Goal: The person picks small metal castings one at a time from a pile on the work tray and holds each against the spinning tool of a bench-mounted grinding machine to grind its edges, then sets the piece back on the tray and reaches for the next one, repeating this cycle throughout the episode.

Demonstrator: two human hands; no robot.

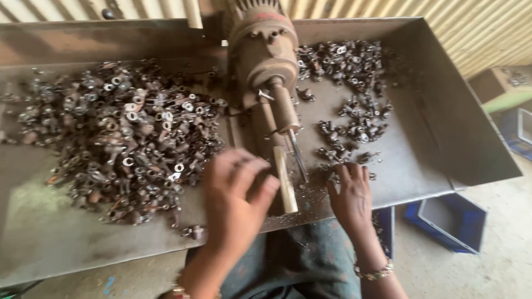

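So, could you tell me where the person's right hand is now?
In the head view, the right hand rests right of centre on the metal tray, beside the smaller pile of metal parts.

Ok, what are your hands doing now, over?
Left hand blurred, beside the wooden stick. Right hand fingertips on small metal parts, grip unclear. Bigger parts pile left; machine spindle between the hands.

Bare forearms, no sleeves; beaded bracelet on right wrist; dark patterned trousers, dusty.
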